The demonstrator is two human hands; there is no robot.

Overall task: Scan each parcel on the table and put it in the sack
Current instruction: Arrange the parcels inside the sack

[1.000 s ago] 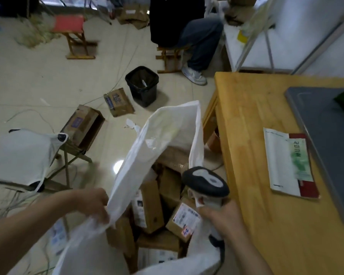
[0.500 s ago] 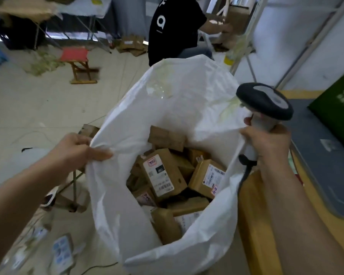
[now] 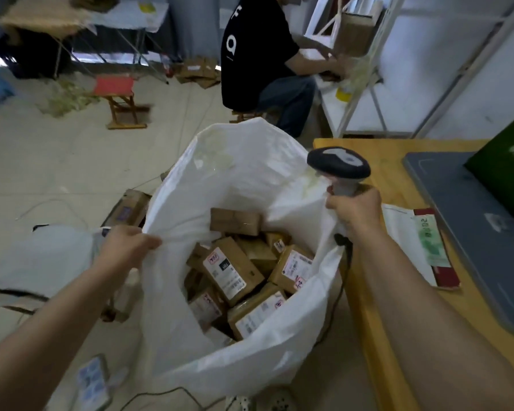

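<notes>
White woven plastic sack point(image 3: 220, 179) is standing open just beside the light wooden table point(image 3: 392, 179), with both hands spreading its mouth wide apart. The left hand point(image 3: 125, 247) is pinching the sack's left rim. The right hand point(image 3: 355, 213) is gripping the black-headed, grey-handled barcode scanner point(image 3: 339, 164) together with the right rim. Brown cardboard parcels point(image 3: 235, 269) with white labels are lying heaped inside the sack. A white and red flat packet point(image 3: 413, 238) is lying on the table beside a grey mat point(image 3: 457, 226).

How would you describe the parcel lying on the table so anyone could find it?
Find the wooden table right of the white sack. A flat white mailer lies beside the grey mat. Only it has a green strip and red edge.
</notes>
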